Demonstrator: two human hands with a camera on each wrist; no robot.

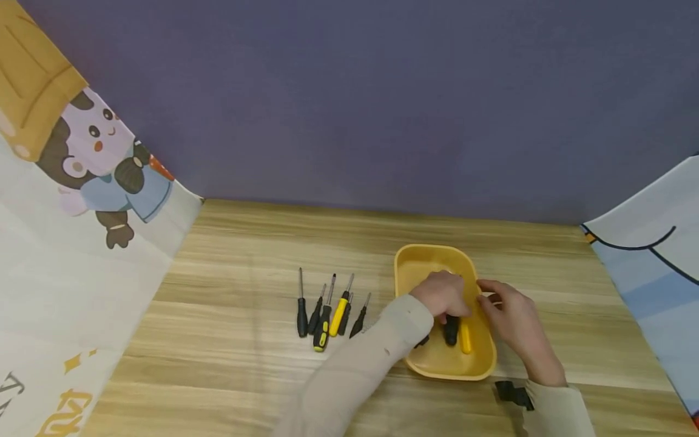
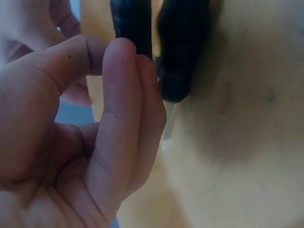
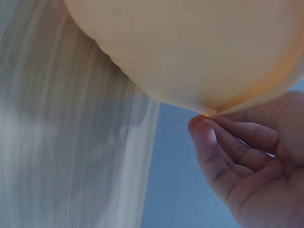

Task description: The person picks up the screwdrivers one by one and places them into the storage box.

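My left hand (image 1: 443,295) reaches down into a yellow plastic tray (image 1: 431,368). In the left wrist view its thumb and fingers pinch a black screwdriver handle (image 2: 133,21); the rest of that screwdriver is hidden. Close beside it is another black-handled screwdriver (image 2: 183,47), part of its shaft showing. A black handle (image 1: 451,331) and a yellow handle (image 1: 465,338) lie in the tray by the left hand, and the forearm partly covers another black piece. My right hand (image 1: 516,312) pinches the tray's right rim between thumb and fingers, as the right wrist view shows.
Left of the tray, several screwdrivers lie roughly side by side on the wood-grain table (image 1: 218,303), among them a yellow-handled one (image 1: 338,317) and a black-and-yellow one (image 1: 322,329). A dark blue panel (image 1: 382,109) rises behind the table, with printed sheets on both sides.
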